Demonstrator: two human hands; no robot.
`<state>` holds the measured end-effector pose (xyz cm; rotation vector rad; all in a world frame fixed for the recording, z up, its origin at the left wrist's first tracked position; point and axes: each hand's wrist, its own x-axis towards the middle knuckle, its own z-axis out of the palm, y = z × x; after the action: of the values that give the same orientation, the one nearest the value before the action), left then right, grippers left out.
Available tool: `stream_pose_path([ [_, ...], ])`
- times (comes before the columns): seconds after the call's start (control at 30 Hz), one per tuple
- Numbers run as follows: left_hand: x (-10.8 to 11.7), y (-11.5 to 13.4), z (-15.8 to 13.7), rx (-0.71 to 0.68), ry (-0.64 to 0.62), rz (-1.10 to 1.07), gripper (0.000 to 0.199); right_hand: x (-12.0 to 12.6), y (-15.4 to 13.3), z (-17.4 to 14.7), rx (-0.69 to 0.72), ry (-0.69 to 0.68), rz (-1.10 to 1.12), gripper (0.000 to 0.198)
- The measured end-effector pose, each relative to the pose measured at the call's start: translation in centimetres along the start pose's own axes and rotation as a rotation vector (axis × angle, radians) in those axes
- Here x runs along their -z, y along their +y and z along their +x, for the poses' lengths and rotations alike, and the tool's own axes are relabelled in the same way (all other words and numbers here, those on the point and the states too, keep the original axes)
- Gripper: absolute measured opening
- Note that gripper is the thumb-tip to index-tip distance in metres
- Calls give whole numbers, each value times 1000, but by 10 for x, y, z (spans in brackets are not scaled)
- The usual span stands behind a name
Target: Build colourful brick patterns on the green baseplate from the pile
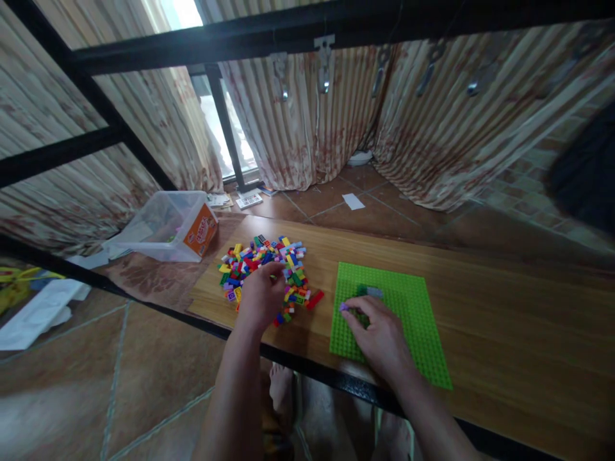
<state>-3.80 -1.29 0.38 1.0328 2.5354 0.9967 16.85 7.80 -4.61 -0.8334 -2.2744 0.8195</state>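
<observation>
My right hand (377, 326) pinches a small purple toy brick (343, 307) between thumb and forefinger, over the left part of a bright green studded baseplate (418, 326). Just beyond those fingers, a dark green brick (361, 290) and a grey-blue brick (375, 292) sit on the plate, partly hidden by the hand. Over a heap of loose, many-coloured toy bricks (250, 259) is my left hand (263, 294), its fingers curled together at the heap's right side. Whatever those fingers hold, if anything, is hidden. A red brick (316, 299) lies at the heap's edge, towards the baseplate.
Everything rests on a wooden tabletop (504, 320) with a dark front edge. A clear plastic box (168, 253) with an orange label stands beyond the heap at the left. Black metal bars (202, 54) cross above. Striped curtains (307, 128) hang behind; papers (353, 202) lie on the tiled floor.
</observation>
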Motion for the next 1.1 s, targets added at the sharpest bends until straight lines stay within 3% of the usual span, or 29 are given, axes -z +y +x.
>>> stream_pose_path([
  [0.13, 13, -4, 0, 68, 40, 158, 30, -21, -15, -1, 56, -88, 15, 10],
  [0.37, 5, -2, 2, 46, 44, 149, 34, -41, -26, 1, 76, -99, -63, 10],
  [0.6, 36, -25, 4, 133, 160, 90, 38, -45, -23, 2, 77, -54, -35, 11],
  [0.77, 45, -31, 3, 157, 157, 87, 40, -44, -27, 0, 68, -21, 35, 14],
  [0.97, 71, -57, 1, 327, 368, 99, 44, -41, -28, -5, 68, -10, 69, 18],
  [1.1, 77, -74, -3, 371, 293, 147, 43, -41, -28, -6, 69, 1, 80, 20],
])
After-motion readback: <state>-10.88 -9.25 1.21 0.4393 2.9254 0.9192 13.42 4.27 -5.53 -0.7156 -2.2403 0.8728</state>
